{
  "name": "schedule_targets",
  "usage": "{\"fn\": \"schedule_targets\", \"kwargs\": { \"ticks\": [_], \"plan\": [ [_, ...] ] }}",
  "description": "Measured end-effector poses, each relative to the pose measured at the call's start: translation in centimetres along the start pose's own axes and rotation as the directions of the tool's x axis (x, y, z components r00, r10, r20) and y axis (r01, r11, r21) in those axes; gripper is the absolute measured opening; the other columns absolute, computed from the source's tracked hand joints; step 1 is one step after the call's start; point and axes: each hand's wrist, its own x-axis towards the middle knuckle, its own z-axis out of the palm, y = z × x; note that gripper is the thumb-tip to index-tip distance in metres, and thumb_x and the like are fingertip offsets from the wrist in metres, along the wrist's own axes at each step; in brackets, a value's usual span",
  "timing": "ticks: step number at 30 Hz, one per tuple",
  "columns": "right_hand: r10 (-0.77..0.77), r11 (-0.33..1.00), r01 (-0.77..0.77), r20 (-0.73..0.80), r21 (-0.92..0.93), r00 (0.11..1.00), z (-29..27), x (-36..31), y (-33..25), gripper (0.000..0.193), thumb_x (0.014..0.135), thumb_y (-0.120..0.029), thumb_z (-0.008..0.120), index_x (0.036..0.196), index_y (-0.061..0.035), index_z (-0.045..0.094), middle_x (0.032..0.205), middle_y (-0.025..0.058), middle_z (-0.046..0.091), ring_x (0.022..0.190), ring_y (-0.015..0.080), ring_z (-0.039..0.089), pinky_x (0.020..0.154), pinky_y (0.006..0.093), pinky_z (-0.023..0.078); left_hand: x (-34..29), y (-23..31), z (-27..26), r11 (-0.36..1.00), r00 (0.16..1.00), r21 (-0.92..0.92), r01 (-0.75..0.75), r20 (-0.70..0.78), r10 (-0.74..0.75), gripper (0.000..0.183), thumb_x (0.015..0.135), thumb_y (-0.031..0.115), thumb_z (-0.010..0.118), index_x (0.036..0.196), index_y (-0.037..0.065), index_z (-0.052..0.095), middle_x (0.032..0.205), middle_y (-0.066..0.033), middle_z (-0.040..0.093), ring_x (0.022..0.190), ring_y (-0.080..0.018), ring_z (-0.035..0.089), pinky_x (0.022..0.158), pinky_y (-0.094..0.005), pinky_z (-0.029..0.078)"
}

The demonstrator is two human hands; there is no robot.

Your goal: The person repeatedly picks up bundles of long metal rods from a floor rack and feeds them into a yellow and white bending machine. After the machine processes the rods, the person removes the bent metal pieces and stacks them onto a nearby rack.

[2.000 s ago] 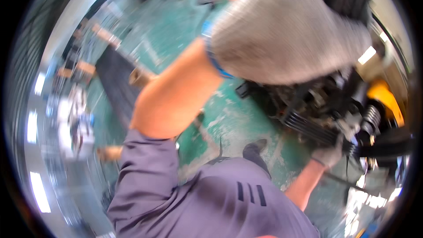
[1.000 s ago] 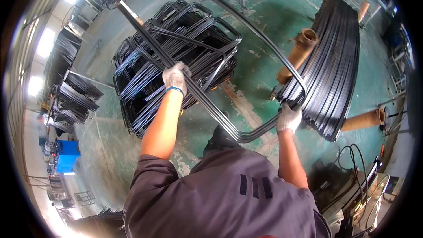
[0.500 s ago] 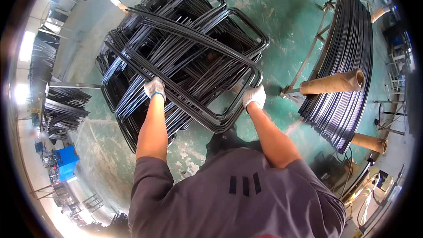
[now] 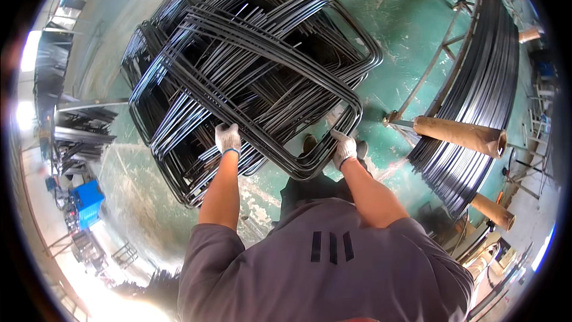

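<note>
In white knit gloves, both my hands grip the near end of a bundle of black bent metal tubes (image 4: 286, 62) with rounded corners. My left hand (image 4: 227, 138) is closed on the left side of the bundle, its fingers partly hidden by the tubes. My right hand (image 4: 344, 147) is closed at the right corner, thumb on top. The bundle lies slantwise over a large pile of similar bent tube frames (image 4: 173, 119), its near corner overhanging toward my legs. Whether its far end rests fully on the pile I cannot tell.
At the right stands a metal rack (image 4: 417, 92) stacked with long black tubes (image 4: 476, 83), with brown cardboard-wrapped arms (image 4: 459, 133) jutting out. More dark tubes (image 4: 86, 131) hang at the left, near a blue box (image 4: 88, 203). The floor (image 4: 411, 18) is green and worn.
My left hand has shifted right and slightly down along with the bundle's left side. My right hand is a little lower, still on the corner. The view has shifted somewhat.
</note>
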Motion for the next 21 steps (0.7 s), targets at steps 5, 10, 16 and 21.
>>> {"fn": "schedule_targets", "kwargs": {
  "ticks": [5, 10, 16, 21],
  "plan": [
    [0.042, 0.992, -0.025, 0.137, -0.121, 0.99, 0.3, -0.6, -2.9, 0.021, 0.095, -0.005, 0.067, 0.111, 0.0081, 0.072, 0.099, 0.015, 0.074, 0.083, 0.0307, 0.071, 0.08, 0.0452, 0.06, -3.1, 1.4, 0.7, 0.937, 0.973, -0.265, 0.229, 0.074, -0.217, 0.059, 0.094, 0.035, 0.077, 0.132, -0.009, 0.065, 0.127, -0.0188, 0.075, 0.118, -0.0337, 0.069, 0.108, -0.0411, 0.049],
    [0.154, 0.981, -0.124, 0.212, -0.151, 0.965, 2.8, -2.0, -8.5, 0.02, 0.101, -0.013, 0.067, 0.115, 0.0003, 0.07, 0.094, 0.0098, 0.07, 0.082, 0.0281, 0.069, 0.074, 0.049, 0.059, -6.5, 6.7, 0.2, 0.542, 0.85, -0.662, 0.518, 0.469, -0.239, 0.052, 0.111, 0.048, 0.058, 0.132, 0.002, 0.067, 0.126, -0.0158, 0.072, 0.118, -0.0343, 0.067, 0.108, -0.0492, 0.052],
    [0.02, 0.978, -0.007, 0.06, -0.207, 0.998, 3.9, 2.6, -8.9, 0.034, 0.087, -0.008, 0.085, 0.119, -0.0005, 0.072, 0.118, 0.0078, 0.076, 0.107, 0.0274, 0.07, 0.103, 0.0437, 0.05, -8.2, 7.0, 4.1, 0.584, 0.859, -0.629, 0.512, 0.373, -0.351, 0.065, 0.102, 0.055, 0.071, 0.138, 0.002, 0.066, 0.141, -0.0172, 0.069, 0.138, -0.035, 0.057, 0.123, -0.0549, 0.034],
    [0.057, 0.958, -0.042, 0.047, -0.284, 0.997, 3.2, 5.6, -9.3, 0.04, 0.087, -0.006, 0.083, 0.125, 0.0006, 0.073, 0.125, 0.0086, 0.076, 0.118, 0.0277, 0.066, 0.109, 0.0432, 0.046, -8.3, 10.0, 5.8, 0.746, 0.866, -0.439, 0.5, 0.228, -0.445, 0.074, 0.097, 0.053, 0.077, 0.146, -0.001, 0.062, 0.15, -0.0178, 0.064, 0.148, -0.0335, 0.049, 0.125, -0.0514, 0.032]
  ]
}}
